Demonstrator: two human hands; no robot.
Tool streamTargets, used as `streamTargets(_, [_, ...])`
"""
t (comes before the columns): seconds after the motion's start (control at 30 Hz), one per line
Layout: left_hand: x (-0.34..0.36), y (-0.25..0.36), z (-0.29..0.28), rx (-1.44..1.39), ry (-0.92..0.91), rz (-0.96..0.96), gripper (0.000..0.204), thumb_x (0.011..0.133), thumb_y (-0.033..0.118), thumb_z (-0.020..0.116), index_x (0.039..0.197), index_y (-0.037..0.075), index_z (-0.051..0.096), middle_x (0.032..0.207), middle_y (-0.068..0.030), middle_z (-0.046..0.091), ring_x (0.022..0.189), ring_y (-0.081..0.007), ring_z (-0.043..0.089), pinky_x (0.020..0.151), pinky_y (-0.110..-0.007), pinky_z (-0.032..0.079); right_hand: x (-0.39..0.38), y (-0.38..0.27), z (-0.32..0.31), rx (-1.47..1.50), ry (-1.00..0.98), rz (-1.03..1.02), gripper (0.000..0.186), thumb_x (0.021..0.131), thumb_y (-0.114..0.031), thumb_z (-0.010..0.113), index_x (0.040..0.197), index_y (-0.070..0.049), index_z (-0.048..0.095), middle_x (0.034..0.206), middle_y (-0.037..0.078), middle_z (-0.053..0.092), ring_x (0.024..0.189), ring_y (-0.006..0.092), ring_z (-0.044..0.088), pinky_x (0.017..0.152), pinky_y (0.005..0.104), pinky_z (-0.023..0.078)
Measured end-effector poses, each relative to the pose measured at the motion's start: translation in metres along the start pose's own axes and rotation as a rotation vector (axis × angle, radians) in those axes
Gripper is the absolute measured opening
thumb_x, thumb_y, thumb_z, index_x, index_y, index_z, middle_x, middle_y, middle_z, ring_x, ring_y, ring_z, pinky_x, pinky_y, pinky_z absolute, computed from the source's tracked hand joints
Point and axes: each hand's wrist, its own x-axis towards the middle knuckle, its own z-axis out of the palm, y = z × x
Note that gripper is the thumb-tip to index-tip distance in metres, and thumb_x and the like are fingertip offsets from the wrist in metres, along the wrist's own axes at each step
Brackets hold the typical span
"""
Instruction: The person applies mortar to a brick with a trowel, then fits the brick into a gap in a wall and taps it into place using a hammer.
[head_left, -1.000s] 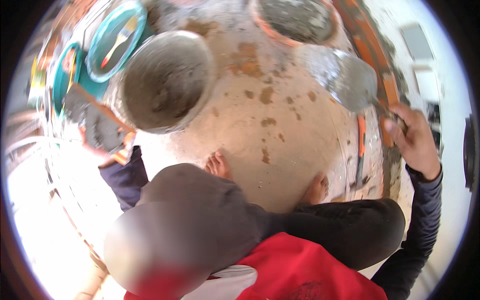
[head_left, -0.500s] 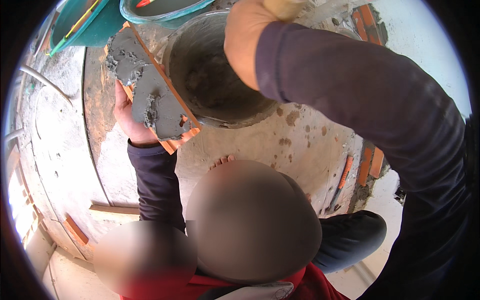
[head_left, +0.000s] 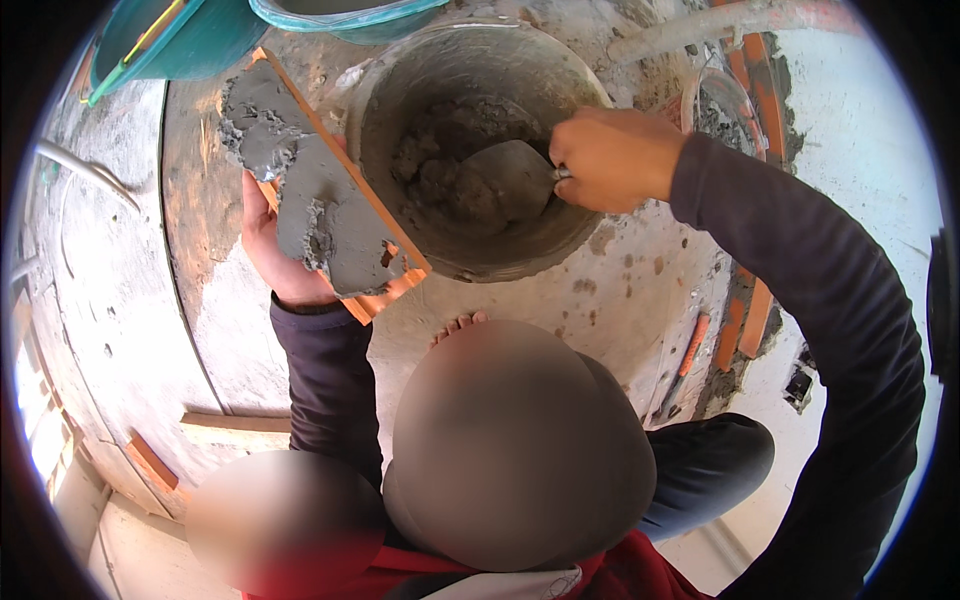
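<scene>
Left hand (head_left: pixel 280 255) grasps an orange, rectangular, mortar-coated brick (head_left: pixel 386 296) from beneath; right hand (head_left: pixel 615 160), arm (head_left: pixel 830 260) arched inward, clenches a grey metal trowel (head_left: pixel 508 182), blade left of the grip.

Floor (head_left: pixel 625 345) is rough and pale, tan toward the middle with brown splotches (head_left: pixel 585 287) dotted around. Over on the left it goes whiter and scuffed, with a long dark seam (head_left: pixel 176 270) running through it and a brown stained patch (head_left: pixel 192 185) right alongside. Right side is a plain white wall (head_left: pixel 860 130), with a small dark recess (head_left: pixel 798 388) low down. Brightest spot is a barred opening (head_left: pixel 38 425) at the far left edge (window or gate, honestly can't tell), glaring white between the bars.
</scene>
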Motion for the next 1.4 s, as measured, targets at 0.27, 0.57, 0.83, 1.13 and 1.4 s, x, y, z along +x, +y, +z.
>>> streamTargets(0.27, [0.013,-0.011,0.023,-0.062,-0.036,-0.024,0.051,0.102,0.042,0.034,0.137,0.006,0.045,0.132,-0.0173,0.054,0.12,-0.0355,0.052,0.103,-0.049,0.041,-0.029,0.051,0.047,0.389,0.126,-0.065,0.035,0.081,-0.027,0.067,0.099,0.002,0.066,0.089,0.021,0.063,0.084,0.0337,0.062,0.074,0.0393,0.049])
streamTargets(0.57, [0.01,0.0,0.006,0.031,-0.102,-0.082,0.059,0.099,0.043,0.039,0.144,0.004,0.034,0.137,-0.0203,0.047,0.122,-0.0313,0.05,0.101,-0.045,0.044,-0.066,0.068,0.065,0.554,0.508,-0.161,0.025,0.081,-0.017,0.069,0.091,0.004,0.062,0.073,0.015,0.056,0.063,0.0239,0.053,0.059,0.0356,0.043])
streamTargets(0.83, [0.011,0.004,0.02,0.244,-0.051,-0.032,0.061,0.096,0.048,0.041,0.139,0.004,0.043,0.127,-0.0197,0.057,0.117,-0.0287,0.056,0.099,-0.043,0.046,-0.141,0.085,0.077,0.814,0.506,0.045,0.025,0.081,-0.017,0.069,0.092,0.004,0.062,0.07,0.014,0.059,0.057,0.0227,0.053,0.057,0.0346,0.044])
streamTargets(1.13, [0.02,-0.043,0.043,0.573,0.01,-0.037,0.062,0.094,0.041,0.046,0.139,-0.001,0.037,0.13,-0.0226,0.051,0.109,-0.0318,0.06,0.092,-0.042,0.052,-0.321,0.086,0.255,0.753,0.766,0.362,0.021,0.079,-0.02,0.068,0.084,-0.001,0.062,0.065,0.015,0.055,0.061,0.0345,0.056,0.057,0.0424,0.043])
streamTargets(1.4, [0.02,-0.107,0.086,0.754,-0.036,-0.077,0.063,0.094,0.043,0.046,0.139,0.0,0.038,0.13,-0.0223,0.052,0.11,-0.0321,0.059,0.093,-0.043,0.051,-0.477,-0.007,0.473,0.748,0.724,1.028,0.016,0.077,-0.018,0.065,0.074,-0.003,0.06,0.054,0.014,0.046,0.052,0.0319,0.05,0.052,0.0416,0.039])
